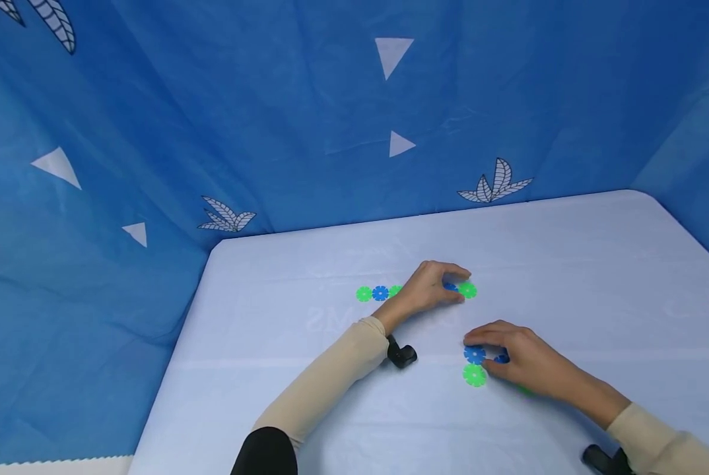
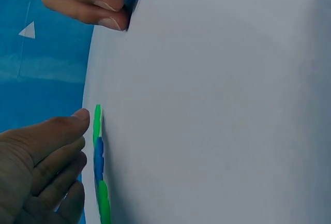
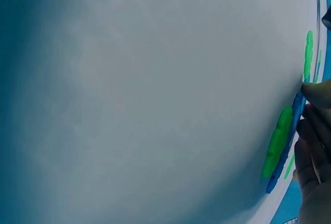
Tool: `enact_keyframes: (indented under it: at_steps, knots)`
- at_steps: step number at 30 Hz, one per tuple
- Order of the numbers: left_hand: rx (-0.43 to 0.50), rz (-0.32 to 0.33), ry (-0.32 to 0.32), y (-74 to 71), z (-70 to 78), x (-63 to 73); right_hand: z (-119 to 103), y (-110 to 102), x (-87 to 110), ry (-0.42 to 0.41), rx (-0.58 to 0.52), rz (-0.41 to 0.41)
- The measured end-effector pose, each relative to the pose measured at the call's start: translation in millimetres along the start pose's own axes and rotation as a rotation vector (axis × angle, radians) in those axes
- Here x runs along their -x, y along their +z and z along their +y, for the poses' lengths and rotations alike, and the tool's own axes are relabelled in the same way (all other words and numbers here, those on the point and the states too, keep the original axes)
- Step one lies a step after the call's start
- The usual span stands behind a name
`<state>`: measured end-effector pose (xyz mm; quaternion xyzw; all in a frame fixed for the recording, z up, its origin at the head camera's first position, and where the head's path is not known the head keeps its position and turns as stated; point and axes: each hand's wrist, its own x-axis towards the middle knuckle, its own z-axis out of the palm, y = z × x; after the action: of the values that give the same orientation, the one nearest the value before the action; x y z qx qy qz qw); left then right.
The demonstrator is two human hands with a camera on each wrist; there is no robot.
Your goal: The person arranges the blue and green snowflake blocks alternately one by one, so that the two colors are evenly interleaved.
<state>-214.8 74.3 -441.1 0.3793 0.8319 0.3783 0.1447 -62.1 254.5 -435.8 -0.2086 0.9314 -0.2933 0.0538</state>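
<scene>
A row of notched plastic discs lies on the table: a green disc (image 1: 364, 294) and a blue disc (image 1: 380, 293) show at its left. My left hand (image 1: 427, 287) reaches over this row, thumb and index finger apart around its right end, where another green disc (image 1: 467, 290) shows. In the left wrist view, my left hand (image 2: 46, 167) is beside several discs. My right hand (image 1: 523, 359) pinches a blue notched disc (image 1: 474, 355) between thumb and fingers, just above a green disc (image 1: 474, 375). Another blue disc (image 1: 501, 357) is partly hidden by the right hand.
The white tabletop (image 1: 283, 343) runs up to a blue curtain (image 1: 307, 119) with white triangles and leaf prints. A green piece (image 1: 525, 390) peeks out under the right hand. Black straps with devices (image 1: 402, 355) sit at the wrists.
</scene>
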Motion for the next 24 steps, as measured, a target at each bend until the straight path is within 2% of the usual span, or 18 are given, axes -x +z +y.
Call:
enact_keyframes:
  at_steps: [10, 24]
  knots:
    - [-0.057, -0.019, 0.001, 9.7, -0.1, -6.4, 1.4, 0.3, -0.7, -0.043, 0.014, 0.003]
    - [-0.092, -0.007, 0.009, 10.1, 0.7, -5.9, -3.1, -3.8, -1.5, -0.092, 0.057, -0.031]
